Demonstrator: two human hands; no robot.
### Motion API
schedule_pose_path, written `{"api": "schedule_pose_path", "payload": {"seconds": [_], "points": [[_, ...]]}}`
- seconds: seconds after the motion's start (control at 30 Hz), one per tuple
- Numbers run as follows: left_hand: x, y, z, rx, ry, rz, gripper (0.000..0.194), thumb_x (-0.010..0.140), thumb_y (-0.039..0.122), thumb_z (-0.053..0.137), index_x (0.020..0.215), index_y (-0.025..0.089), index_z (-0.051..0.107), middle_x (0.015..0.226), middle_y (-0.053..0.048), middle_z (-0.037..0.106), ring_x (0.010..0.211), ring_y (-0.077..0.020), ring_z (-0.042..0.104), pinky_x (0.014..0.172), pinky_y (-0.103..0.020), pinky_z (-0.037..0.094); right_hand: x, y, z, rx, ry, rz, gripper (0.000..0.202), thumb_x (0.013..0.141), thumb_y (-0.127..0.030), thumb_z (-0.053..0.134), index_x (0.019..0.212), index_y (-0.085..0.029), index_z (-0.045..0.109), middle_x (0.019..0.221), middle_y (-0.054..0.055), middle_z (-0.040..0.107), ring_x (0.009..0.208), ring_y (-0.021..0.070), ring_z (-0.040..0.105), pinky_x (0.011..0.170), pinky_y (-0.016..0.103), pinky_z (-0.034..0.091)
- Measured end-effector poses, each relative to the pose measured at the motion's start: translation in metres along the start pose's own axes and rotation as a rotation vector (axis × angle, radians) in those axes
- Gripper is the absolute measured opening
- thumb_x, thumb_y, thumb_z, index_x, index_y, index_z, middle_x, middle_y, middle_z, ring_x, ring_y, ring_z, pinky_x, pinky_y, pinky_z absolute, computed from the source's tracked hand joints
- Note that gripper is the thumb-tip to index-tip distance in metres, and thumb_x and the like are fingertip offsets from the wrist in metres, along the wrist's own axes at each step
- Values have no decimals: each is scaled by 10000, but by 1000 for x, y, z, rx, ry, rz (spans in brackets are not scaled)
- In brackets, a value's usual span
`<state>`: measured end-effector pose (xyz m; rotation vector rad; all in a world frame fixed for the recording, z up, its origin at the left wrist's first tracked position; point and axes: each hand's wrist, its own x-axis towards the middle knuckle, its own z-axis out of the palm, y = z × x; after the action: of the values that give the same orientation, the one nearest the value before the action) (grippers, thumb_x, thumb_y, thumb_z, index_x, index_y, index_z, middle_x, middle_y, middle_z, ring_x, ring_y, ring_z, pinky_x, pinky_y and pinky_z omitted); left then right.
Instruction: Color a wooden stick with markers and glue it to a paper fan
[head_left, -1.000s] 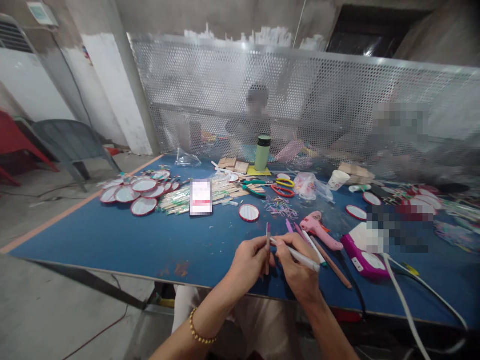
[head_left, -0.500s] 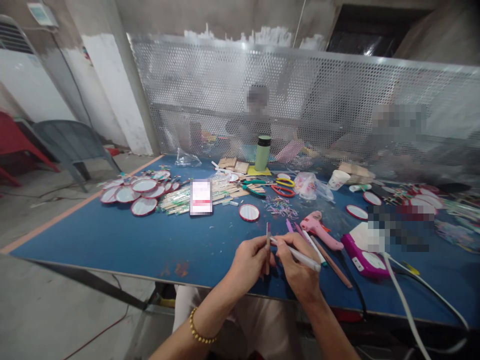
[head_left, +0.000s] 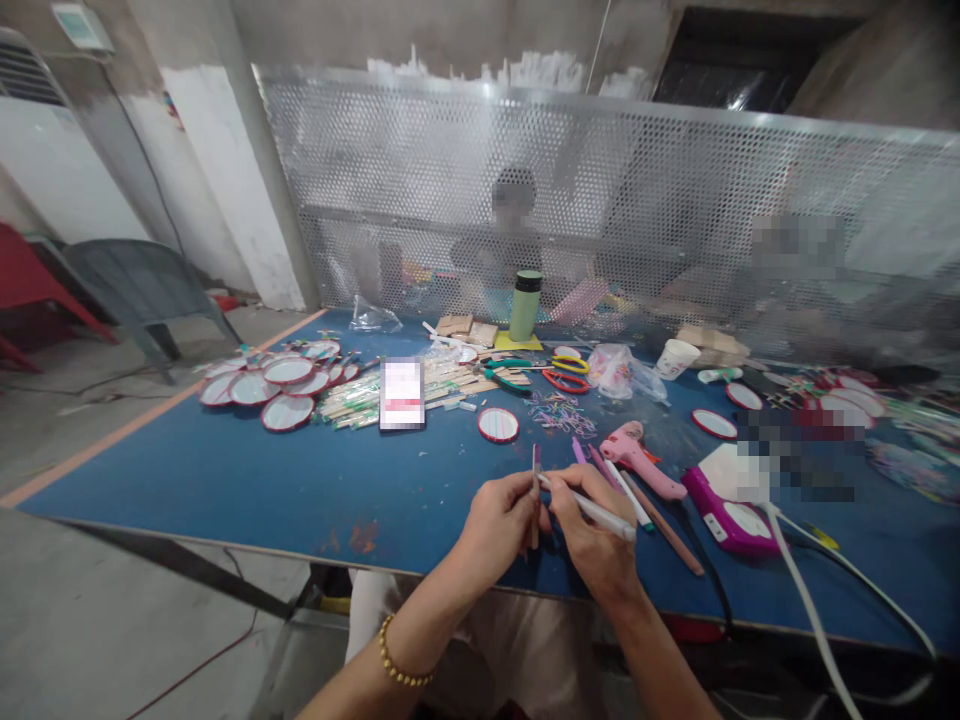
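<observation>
Near the table's front edge, my left hand (head_left: pixel 499 520) is closed round a thin wooden stick (head_left: pixel 535 462), which stands nearly upright and has a purplish upper end. My right hand (head_left: pixel 596 540) grips a white marker pen (head_left: pixel 600 512), its tip touching or very close to the stick. Just beyond my right hand lie several coloured pens (head_left: pixel 630 495) and a pink glue gun (head_left: pixel 641 460). A round, red-rimmed disc (head_left: pixel 499 425) rests on the blue table ahead of my hands.
Red-rimmed discs (head_left: pixel 289 412) pile up at the left, beside wooden sticks (head_left: pixel 360 403) and a phone (head_left: pixel 402 395). Pliers (head_left: pixel 566 382), a green bottle (head_left: pixel 525 308) and a paper cup (head_left: pixel 677 358) stand or lie farther back. A purple device (head_left: pixel 724 520) with cables sits right. Behind is a perforated metal screen (head_left: pixel 420 180).
The marker's back end has shifted slightly left and down in my right hand. My left hand and the stick stay almost still.
</observation>
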<state>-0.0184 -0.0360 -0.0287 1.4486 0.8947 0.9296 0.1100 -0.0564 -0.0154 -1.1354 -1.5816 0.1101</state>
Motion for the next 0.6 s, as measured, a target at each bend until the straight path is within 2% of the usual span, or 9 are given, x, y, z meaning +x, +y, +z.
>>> {"api": "schedule_pose_path", "payload": {"seconds": [0.6], "points": [[1,-3,0,-52,7,-2,302,879,439,507,722,185,555,485,48,496,366,-92,434,387,-191,353,0,-1,0,24,10,-24,216,917,-206,555,730,-195,661,531,-45,639,428,96,567,439,190,440]]}}
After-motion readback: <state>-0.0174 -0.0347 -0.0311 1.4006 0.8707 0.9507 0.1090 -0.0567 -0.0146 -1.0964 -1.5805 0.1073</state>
